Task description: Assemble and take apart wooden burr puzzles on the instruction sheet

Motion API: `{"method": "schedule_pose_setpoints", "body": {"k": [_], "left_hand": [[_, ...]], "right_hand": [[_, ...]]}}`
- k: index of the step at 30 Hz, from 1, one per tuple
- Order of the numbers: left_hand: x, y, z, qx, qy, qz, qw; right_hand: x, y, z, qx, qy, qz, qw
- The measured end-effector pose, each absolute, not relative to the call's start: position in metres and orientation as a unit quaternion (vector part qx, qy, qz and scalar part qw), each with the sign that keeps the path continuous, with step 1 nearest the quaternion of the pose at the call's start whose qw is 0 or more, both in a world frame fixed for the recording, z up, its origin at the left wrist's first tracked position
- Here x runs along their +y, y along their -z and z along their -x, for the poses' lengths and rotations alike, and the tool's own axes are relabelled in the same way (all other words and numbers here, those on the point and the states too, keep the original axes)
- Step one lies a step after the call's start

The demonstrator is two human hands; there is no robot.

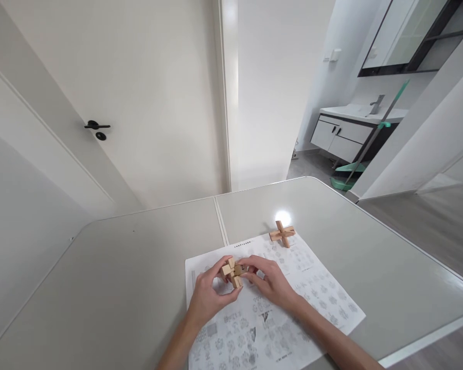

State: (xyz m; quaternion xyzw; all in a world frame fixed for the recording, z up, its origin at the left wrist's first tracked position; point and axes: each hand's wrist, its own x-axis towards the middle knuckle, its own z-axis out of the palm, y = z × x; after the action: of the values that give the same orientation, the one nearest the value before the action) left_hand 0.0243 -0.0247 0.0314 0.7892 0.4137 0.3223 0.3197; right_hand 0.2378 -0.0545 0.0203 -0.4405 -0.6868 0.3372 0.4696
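A small wooden burr puzzle [230, 271] of interlocking blocks is held just above a printed sheet [304, 288]. My left hand [210, 293] grips it from the left, thumb below and fingers above. From the right, my right hand [268, 280] pinches a darker block of the same puzzle between thumb and fingertips; a dark mark shows on that block. Whether the block is fully seated in the puzzle I cannot tell. Beyond my right hand, a second wooden puzzle [282, 234], cross-shaped, rests at the sheet's far edge.
The sheet lies on a grey folding table [139, 272] with a seam across it. Behind the table stands a closed door with a black handle [96, 125]. To the right, a doorway shows a sink cabinet [341, 133] and a green dustpan [343, 183].
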Motion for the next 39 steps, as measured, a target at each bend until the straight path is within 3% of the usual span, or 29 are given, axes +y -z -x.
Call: {"method": "schedule_pose_setpoints", "body": {"k": [12, 27, 39], "left_hand": [[-0.032, -0.012, -0.027, 0.409, -0.37, -0.82, 0.149], [-0.029, -0.005, -0.025, 0.408, -0.367, -0.824, 0.142], [-0.031, -0.02, -0.03, 0.455, -0.392, -0.762, 0.244]], "right_hand": [[-0.055, -0.003, -0.211, -0.615, -0.38, 0.508, 0.469], [-0.061, -0.01, -0.206, -0.593, -0.416, 0.496, 0.479], [-0.058, -0.008, -0.214, -0.617, -0.398, 0.479, 0.481]]}}
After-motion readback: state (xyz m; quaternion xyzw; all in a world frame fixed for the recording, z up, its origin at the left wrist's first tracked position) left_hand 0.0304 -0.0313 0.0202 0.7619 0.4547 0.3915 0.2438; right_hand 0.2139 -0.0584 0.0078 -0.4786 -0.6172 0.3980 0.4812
